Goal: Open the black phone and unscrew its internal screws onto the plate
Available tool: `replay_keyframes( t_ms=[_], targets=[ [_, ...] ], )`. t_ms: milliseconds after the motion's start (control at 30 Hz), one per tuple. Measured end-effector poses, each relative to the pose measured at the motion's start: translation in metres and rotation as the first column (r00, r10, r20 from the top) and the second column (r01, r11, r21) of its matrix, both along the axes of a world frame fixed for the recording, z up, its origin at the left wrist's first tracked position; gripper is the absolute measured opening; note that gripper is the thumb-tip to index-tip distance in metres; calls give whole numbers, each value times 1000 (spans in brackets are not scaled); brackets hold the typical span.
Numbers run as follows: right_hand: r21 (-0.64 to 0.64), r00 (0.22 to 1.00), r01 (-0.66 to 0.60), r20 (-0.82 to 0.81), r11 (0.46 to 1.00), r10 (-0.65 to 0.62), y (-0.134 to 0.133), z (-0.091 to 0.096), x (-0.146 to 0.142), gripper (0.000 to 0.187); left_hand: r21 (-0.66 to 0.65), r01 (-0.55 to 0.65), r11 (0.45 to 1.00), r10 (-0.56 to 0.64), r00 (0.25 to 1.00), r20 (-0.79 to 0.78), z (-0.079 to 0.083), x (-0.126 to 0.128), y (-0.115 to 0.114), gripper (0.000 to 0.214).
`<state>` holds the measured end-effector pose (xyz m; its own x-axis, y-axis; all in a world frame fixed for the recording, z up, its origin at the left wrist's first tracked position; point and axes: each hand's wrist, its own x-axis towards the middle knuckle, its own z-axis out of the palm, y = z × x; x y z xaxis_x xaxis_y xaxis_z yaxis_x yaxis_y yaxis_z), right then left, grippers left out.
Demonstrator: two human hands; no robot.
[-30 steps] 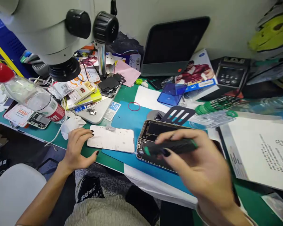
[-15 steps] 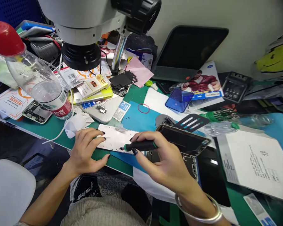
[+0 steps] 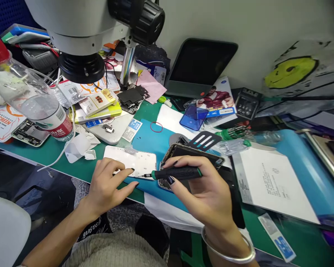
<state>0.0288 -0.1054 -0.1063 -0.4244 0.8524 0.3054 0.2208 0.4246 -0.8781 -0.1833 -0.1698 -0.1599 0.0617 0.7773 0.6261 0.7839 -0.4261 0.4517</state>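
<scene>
Your right hand (image 3: 208, 193) holds the screwdriver (image 3: 176, 172) roughly level above the near edge of the blue mat (image 3: 144, 139), with the tip pointing left. Thumb and forefinger pinch the black handle just behind the green collar. The remaining fingers curl under the handle and are partly hidden.

The tip stands at the near right corner of the white plate (image 3: 133, 163). You cannot tell whether it touches the plate, and anything on the tip is too small to make out.

Your left hand (image 3: 108, 185) rests on the near left part of the plate. Its fingers are spread and flat, with the forefinger extended toward the tip.

The opened phone (image 3: 195, 152) lies just beyond the right hand. Your fingers cover its near half, so most of its interior is hidden. A black slotted tool (image 3: 205, 140) lies just beyond its far edge. A silver bangle (image 3: 229, 252) circles the right wrist.

A white printed sheet (image 3: 267, 181) lies to the right of the phone; its text is illegible. At far left stands a clear bottle (image 3: 30, 100), its red cap cut off by the frame edge. The microscope head (image 3: 80, 33) overhangs the far left of the bench, and its top is also cut off. A dark tablet (image 3: 202, 66) stands at the far wall.
</scene>
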Motion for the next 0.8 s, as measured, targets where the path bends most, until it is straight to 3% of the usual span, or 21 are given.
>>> replay_keyframes(
  t_ms=[200, 500, 733, 800],
  targets=[
    [13, 995, 60, -75, 998, -58, -6, 1, 25, 24, 16, 106, 994, -106, 994, -24, 6, 30, 12, 6],
    [33, 986, 120, -124, 992, -115, -14, -2, 57, 25, 19, 170, 985, -170, 985, -33, 19, 57, 16, 9],
    [131, 996, 93, -30, 987, -89, -16, -1, 79, 27, -16, 206, 978, -207, 977, -58, 22, 76, 22, 12],
    [179, 997, 79, -8, 981, -79, -15, 2, 87, 29, -27, 199, 980, -200, 979, -44, 24, 82, 25, 24]
  ],
)
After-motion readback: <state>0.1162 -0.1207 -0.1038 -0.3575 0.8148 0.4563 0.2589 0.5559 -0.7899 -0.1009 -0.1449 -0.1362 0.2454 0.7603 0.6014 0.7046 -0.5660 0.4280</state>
